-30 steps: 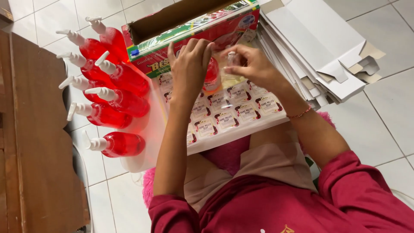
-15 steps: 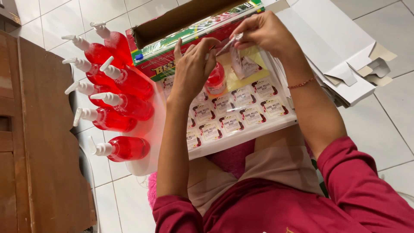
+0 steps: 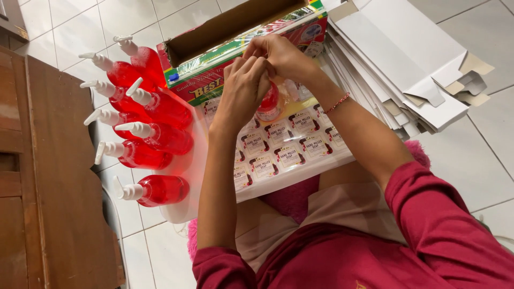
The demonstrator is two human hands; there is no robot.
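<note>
Single head-mounted view, no second camera, so no overlap. It looked steeply down over the person's own chest and lap, close range, arms reaching away toward frame top. Both hands, left hand (image 3: 243,88) and right hand (image 3: 278,53), sat upper-centre. Sticker sheet (image 3: 284,147) filled mid-frame, red pump bottles (image 3: 152,136) sat left, flat white cartons (image 3: 396,59) upper right, wooden cabinet (image 3: 48,176) along the left edge, tiled floor (image 3: 482,139) around.

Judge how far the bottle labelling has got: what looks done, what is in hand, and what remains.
Done: whether the red pump bottles lying on the white tray carry labels cannot be told. In hand: the left hand and right hand meet on one small red bottle. Left: the sticker sheet below shows many labels unpeeled.
</note>
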